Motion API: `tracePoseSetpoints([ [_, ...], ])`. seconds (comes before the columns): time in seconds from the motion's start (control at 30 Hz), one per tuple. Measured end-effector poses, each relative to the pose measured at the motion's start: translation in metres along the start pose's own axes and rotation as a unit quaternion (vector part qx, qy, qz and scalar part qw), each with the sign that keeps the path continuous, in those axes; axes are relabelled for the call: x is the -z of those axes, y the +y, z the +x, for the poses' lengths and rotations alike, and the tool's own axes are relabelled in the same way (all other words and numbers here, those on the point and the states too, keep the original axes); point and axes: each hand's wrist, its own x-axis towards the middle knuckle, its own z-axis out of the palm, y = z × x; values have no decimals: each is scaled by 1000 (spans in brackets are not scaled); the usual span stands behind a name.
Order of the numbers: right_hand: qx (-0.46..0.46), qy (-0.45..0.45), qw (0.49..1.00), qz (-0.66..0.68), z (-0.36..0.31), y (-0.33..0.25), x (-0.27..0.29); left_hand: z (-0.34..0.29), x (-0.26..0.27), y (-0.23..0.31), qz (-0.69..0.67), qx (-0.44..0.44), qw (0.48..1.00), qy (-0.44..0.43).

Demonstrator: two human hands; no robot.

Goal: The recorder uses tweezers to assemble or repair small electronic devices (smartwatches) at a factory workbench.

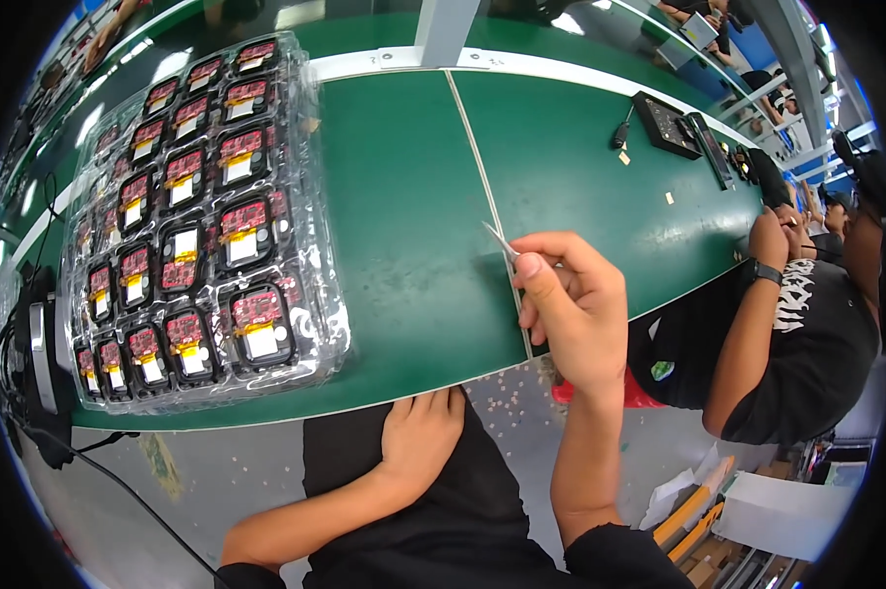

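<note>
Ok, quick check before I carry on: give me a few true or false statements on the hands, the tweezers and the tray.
1. The right hand holds metal tweezers. True.
2. The left hand grips the tray of circuit boards. False: it rests on the lap by the table edge, apart from the tray.
3. The tray sits to the left of the right hand. True.
4. The tweezers pinch a circuit board. False: their tips show nothing in them, over the green table.
</note>
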Motion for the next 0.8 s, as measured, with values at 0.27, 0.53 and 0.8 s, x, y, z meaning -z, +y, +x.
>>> tracePoseSetpoints([
  [0.27, 18, -5, 1000, -4, 0, 2, 3, 2, -3, 2, -11, -12, 999, -37],
  [0.53, 38, -1, 999, -25, -4, 5, -2, 6, -14, 13, -329, -63, 936, -107],
  [0.8, 174, -12, 984, -35, -6, 18, 6, 0, -36, 23, -423, -60, 897, -117],
])
